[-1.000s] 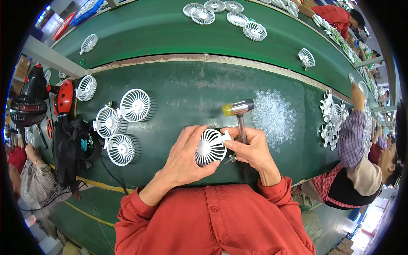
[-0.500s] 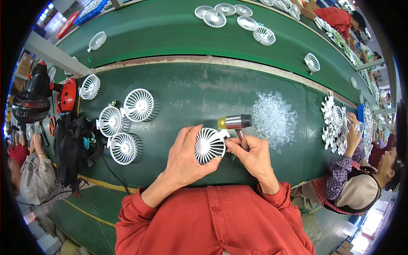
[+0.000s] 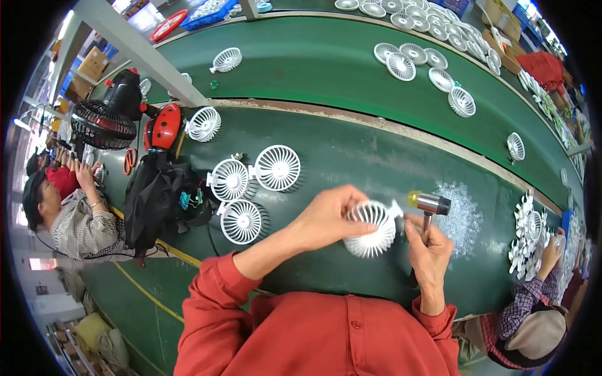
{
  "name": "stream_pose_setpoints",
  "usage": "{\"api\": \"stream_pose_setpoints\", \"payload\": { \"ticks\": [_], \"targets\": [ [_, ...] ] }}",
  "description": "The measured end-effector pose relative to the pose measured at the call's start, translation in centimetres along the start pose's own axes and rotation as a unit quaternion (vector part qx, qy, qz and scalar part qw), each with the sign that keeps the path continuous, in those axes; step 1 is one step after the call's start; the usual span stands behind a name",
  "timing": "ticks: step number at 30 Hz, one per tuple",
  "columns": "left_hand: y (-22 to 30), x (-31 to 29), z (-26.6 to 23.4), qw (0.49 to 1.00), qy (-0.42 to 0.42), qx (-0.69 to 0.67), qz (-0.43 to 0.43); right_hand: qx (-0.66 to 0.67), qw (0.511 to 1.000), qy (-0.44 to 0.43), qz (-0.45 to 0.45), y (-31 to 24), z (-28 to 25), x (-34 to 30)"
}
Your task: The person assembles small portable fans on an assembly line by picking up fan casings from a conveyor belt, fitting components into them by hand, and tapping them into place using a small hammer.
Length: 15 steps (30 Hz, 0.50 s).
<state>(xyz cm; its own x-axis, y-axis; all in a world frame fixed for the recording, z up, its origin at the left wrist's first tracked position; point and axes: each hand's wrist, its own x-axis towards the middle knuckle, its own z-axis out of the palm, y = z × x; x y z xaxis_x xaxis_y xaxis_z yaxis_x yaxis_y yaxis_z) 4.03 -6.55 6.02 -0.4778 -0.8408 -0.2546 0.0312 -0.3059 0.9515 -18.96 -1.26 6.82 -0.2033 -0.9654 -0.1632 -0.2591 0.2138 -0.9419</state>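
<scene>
My left hand (image 3: 323, 222) grips a white slatted fan cage (image 3: 375, 235) by its left side, thumb across the front and fingers behind. The cage is raised over the bench in front of my chest and slightly blurred; a small white hinge lug points to its upper right. My right hand (image 3: 429, 250) is closed around the handle of a small hammer (image 3: 429, 202) with a metal head, one yellow face and one black face. The hammer head stands up above that hand. My right fingertips are close beside the lug; whether they touch it is unclear.
Several similar cages (image 3: 241, 221) lie left on the green bench (image 3: 351, 156). Small clear plastic pieces (image 3: 463, 219) are heaped beyond the hammer. White parts (image 3: 525, 238) lie near a co-worker (image 3: 533, 326) at right. A black bag (image 3: 163, 200) and black fan (image 3: 103, 124) stand left. A conveyor (image 3: 313, 62) runs behind.
My view has swung left, so the bench things sit further right in it. My left hand has shifted to the cage's left side and tilted it. The right hand still holds the hammer.
</scene>
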Motion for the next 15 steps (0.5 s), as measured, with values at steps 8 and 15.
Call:
{"api": "stream_pose_setpoints", "payload": {
  "ticks": [8, 15],
  "targets": [
    [6.9, 6.4, -7.7, 0.723, 0.323, 0.555, 0.255, -0.05, 0.955, 0.157, -0.247, -1.0, -0.1, 0.0],
    [2.8, -2.4, -6.6, 0.63, 0.16, 0.753, 0.102, 0.118, 0.993, -0.012, -0.008, -1.3, 0.2, -0.6]
  ]
}}
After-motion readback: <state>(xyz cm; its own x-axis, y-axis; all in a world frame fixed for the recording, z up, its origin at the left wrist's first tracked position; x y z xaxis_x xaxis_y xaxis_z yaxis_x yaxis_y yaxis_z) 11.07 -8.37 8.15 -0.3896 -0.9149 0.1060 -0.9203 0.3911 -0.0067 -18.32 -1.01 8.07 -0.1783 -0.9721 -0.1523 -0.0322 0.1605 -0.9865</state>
